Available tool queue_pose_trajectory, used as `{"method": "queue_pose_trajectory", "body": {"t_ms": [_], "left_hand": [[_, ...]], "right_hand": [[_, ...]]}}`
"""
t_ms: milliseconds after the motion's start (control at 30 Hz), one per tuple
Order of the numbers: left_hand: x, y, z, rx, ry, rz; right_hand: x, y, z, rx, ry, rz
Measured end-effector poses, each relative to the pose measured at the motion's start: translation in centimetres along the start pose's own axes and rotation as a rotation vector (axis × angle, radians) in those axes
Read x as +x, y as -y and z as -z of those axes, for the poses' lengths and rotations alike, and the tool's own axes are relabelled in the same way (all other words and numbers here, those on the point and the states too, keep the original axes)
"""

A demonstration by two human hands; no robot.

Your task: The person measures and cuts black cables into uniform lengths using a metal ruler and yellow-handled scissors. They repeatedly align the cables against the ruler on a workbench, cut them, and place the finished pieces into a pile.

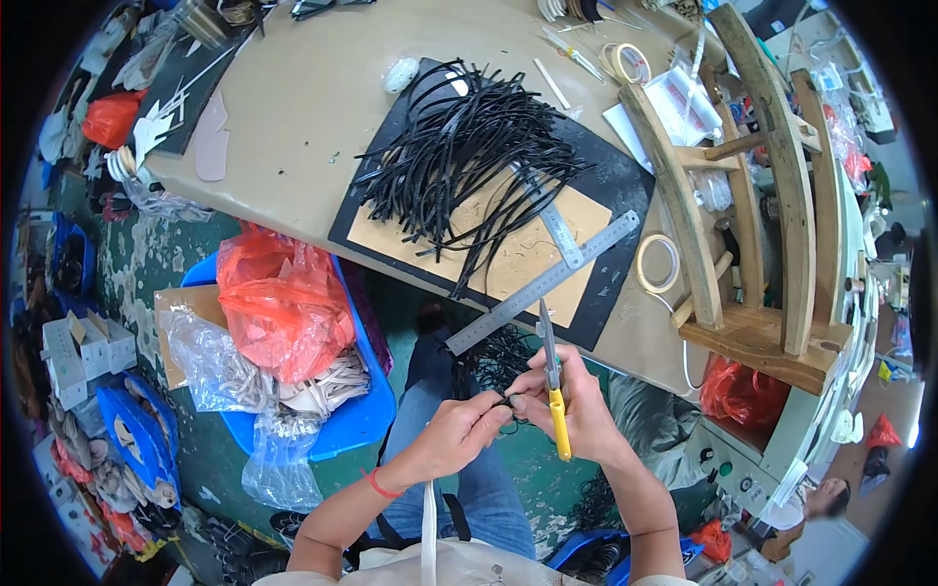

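Pinching a short black strip (pixel 505 399) between thumb and fingertips, the left hand (pixel 459 430) is closed narrowly on it just over the lap, with a red band at the wrist. At three o'clock from it, touching or nearly so, the right hand (pixel 576 410) is wrapped shut round a yellow-handled utility knife (pixel 553 386), blade pointing to twelve o'clock; its fingertips also meet the strip. The strip looks thin, light and limp, probably leather or rubbery cord, so it should bend freely and is best held close to the spot being worked, as it is now; further out it would likely flop. How much of it hangs below the fingers cannot be told.

Further off at twelve o'clock, a long steel ruler (pixel 543 281) lies slanted on a black cutting mat (pixel 616 186) with a tan sheet (pixel 528 254) over it. Beyond that, at eleven o'clock, a loose heap of black strips (pixel 469 146) covers the mat. At nine o'clock from the hands, beside the table (pixel 313 107), a blue bin (pixel 366 415) holds an orange bag (pixel 278 298) and clear bags. At two o'clock a curved wooden frame (pixel 772 205) stands, with a tape roll (pixel 658 263) just beside it.
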State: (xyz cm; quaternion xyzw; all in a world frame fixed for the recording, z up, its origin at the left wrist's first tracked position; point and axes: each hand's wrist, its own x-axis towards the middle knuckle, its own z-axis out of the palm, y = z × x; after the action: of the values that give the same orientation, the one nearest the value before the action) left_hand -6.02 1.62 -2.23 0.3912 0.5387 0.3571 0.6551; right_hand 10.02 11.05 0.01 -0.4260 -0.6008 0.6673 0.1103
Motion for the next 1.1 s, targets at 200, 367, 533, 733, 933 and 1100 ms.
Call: {"method": "queue_pose_trajectory", "body": {"t_ms": [200, 367, 533, 733, 933, 1100], "left_hand": [[0.4, -0.6, 0.2, -0.011, 0.046, 0.063], [0.6, -0.8, 0.0, 0.001, 0.056, 0.066], [0.5, -0.7, -0.4, 0.014, 0.055, 0.079], [0.6, -0.3, -0.9, 0.02, 0.072, 0.062], [0.6, -0.3, -1.3, 0.01, 0.072, 0.076], [0.7, -0.2, -1.6, 0.002, 0.074, 0.07]], "right_hand": [[0.2, 0.4, 0.3, -0.015, 0.015, -0.007], [0.0, 0.6, 0.7, -0.042, 0.007, 0.012], [-0.3, 0.4, 0.7, -0.055, -0.002, 0.017], [-0.8, 0.0, 1.0, -0.03, -0.017, 0.01], [-1.1, -0.3, 1.2, -0.022, -0.017, 0.004], [-1.2, -0.4, 1.4, -0.032, -0.023, 0.004]]}}
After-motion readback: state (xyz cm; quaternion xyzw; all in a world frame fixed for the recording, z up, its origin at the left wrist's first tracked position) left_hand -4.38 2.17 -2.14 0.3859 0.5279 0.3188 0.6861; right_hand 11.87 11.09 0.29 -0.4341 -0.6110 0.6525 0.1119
